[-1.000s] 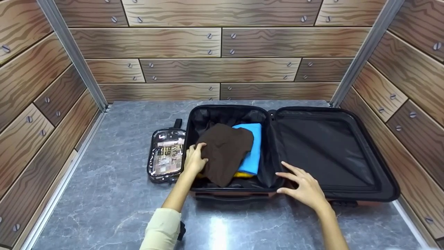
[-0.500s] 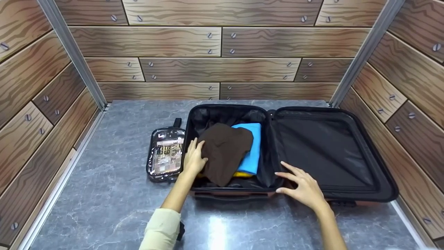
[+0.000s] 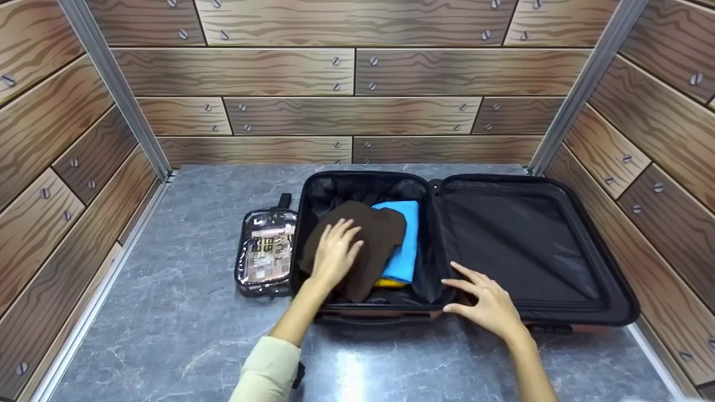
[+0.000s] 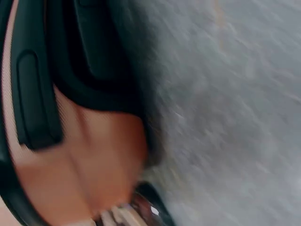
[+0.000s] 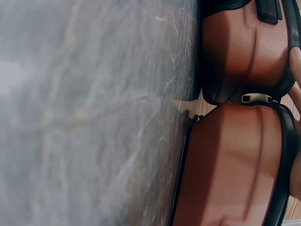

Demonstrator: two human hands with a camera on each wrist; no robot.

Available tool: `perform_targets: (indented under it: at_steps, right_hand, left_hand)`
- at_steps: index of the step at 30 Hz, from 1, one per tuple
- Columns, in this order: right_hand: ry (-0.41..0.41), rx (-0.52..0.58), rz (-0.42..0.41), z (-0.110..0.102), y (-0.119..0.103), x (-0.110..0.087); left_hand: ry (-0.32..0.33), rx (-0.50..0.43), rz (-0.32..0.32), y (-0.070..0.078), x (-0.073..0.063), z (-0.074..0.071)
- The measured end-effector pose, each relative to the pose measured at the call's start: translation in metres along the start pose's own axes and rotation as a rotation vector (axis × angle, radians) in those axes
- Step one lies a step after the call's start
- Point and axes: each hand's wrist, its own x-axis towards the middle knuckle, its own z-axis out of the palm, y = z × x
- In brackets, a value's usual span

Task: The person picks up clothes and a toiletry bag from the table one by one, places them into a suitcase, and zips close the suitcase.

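Note:
In the head view a suitcase [image 3: 380, 306] lies spread wide, its black-lined lid [image 3: 519, 245] to the right. Inside the left half, a brown cloth garment [image 3: 380, 234] covers part of a folded blue cloth [image 3: 410, 240]. A strip of yellow cloth [image 3: 389, 283] shows beneath them. My left hand [image 3: 337, 254] rests on the brown garment with its fingers extended. At the near corner between the two halves is my right hand [image 3: 485, 301], its fingers spread at the rim and holding nothing. The right wrist view shows only part of that hand [image 5: 295, 179], beside the orange shell [image 5: 235, 165].
A clear travel pouch [image 3: 267, 254] with a black border lies against the suitcase's left side. The grey marbled tabletop [image 3: 184, 312] runs up to wood-patterned walls [image 3: 279, 72]. In the left wrist view, a black handle [image 4: 35, 94] sits on the orange shell.
My left hand has shifted right, from the garment's left edge onto its top. The brown garment now spreads further toward the suitcase's left wall. My right hand stays about where it was.

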Motion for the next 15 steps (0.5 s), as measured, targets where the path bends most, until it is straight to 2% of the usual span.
perform_targets:
  at_steps: [3, 8, 12, 15]
  right_hand:
    - [0.0, 0.001, 0.002, 0.0, 0.0, 0.0]
    - [-0.008, -0.001, 0.006, -0.001, 0.0, 0.001]
    - [-0.007, -0.007, 0.004, -0.001, 0.0, 0.001]
    - [-0.003, -0.003, 0.002, 0.0, 0.001, 0.0]
  left_hand:
    - [-0.021, 0.016, 0.051, 0.016, 0.011, 0.002]
    - [-0.088, 0.098, 0.125, 0.041, 0.028, 0.011]
    - [-0.16, 0.24, 0.185, 0.054, 0.034, 0.025]
    - [-0.234, 0.364, 0.201, 0.061, 0.039, 0.036]
